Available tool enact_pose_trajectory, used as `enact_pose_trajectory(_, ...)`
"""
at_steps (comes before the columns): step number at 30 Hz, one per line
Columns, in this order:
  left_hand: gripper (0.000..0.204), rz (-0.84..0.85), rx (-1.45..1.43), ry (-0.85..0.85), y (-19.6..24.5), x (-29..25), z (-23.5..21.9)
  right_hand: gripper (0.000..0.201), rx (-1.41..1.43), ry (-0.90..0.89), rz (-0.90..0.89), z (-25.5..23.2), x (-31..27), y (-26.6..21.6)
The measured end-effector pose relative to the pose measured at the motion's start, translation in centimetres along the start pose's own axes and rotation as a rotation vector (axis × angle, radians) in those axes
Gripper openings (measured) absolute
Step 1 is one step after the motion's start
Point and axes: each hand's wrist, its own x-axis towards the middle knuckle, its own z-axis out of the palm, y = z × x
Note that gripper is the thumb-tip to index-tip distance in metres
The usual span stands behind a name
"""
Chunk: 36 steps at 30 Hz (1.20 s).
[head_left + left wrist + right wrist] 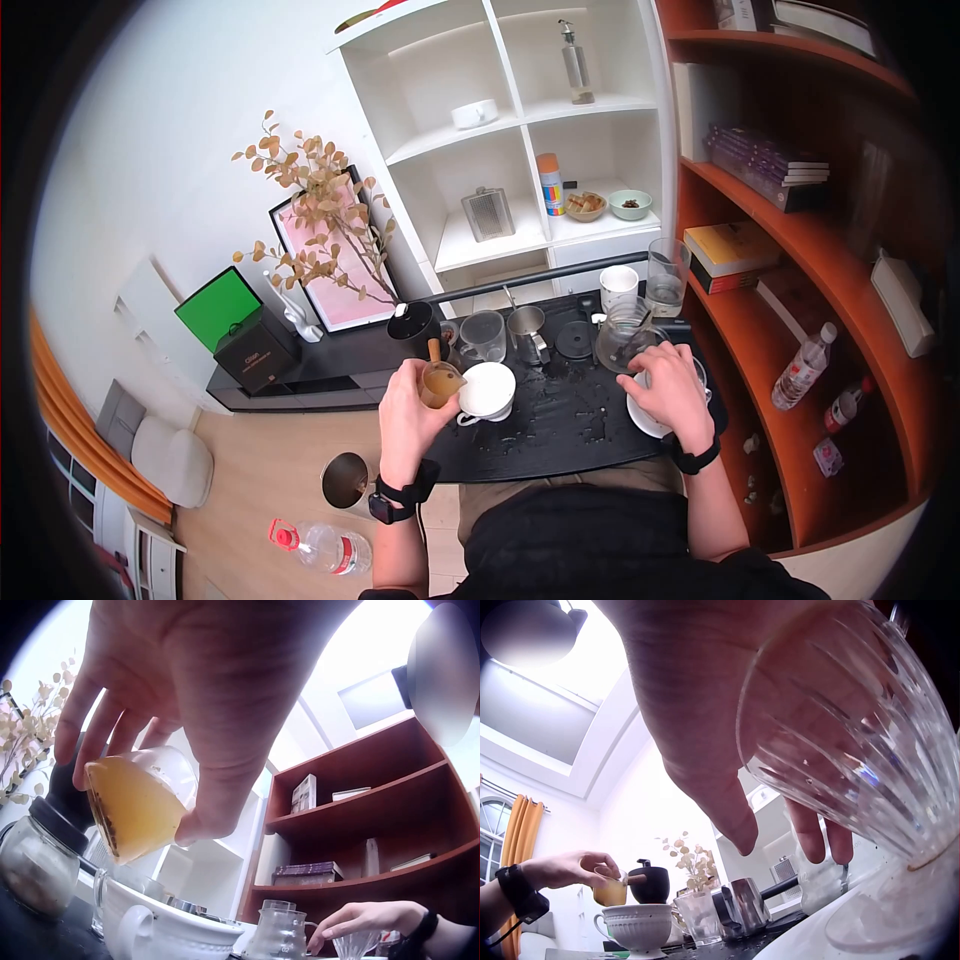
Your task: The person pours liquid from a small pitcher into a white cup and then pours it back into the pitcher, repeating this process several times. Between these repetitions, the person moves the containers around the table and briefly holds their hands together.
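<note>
My left hand (pixel 405 415) holds a small glass (pixel 139 806) of amber liquid between thumb and fingers. The glass is tilted over the white cup (pixel 487 390), and a wooden handle (pixel 636 879) shows beside it. The cup has a ribbed band and a looped handle. At the right, my right hand (pixel 672 393) hovers with fingers spread loosely downward. Close by it is a clear ribbed glass dripper (pixel 855 742) on a white saucer (pixel 648 422). Its fingertips point toward the glass server (pixel 276 930).
A steel milk jug (pixel 526 335), glass mug (pixel 483 337) and black grinder (pixel 413 322) stand along the back of the wet black table (pixel 560 440). A white patterned cup (pixel 619 285) and tall glass (pixel 666 280) are behind the server. Wooden shelves (pixel 800 250) border the right side.
</note>
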Motion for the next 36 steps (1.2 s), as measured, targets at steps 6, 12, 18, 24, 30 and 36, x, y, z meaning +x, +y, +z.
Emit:
enact_pose_trajectory(6,0.061,0.091,0.069,0.028,0.6,-0.1,0.9,0.033,0.01,-0.005,0.005,-0.2,0.0,-0.1)
enact_pose_trajectory(12,0.063,0.153,0.133,0.035,0.6,0.0,1.4,0.034,0.016,-0.001,0.002,-0.2,0.0,-0.1)
enact_pose_trajectory(18,0.065,0.207,0.153,0.033,0.9,0.1,1.2,0.034,0.014,-0.004,0.004,-0.2,0.0,-0.1)
enact_pose_trajectory(24,0.07,0.251,0.218,0.012,1.3,0.3,1.0,0.035,0.009,-0.006,0.006,-0.2,0.0,-0.1)
enact_pose_trajectory(30,0.077,0.412,0.291,-0.018,2.2,0.4,0.9,0.034,0.003,-0.005,0.004,-0.2,0.0,-0.1)
enact_pose_trajectory(36,0.078,0.497,0.347,-0.05,2.7,0.3,1.2,0.034,0.011,-0.004,0.004,-0.2,0.0,0.0)
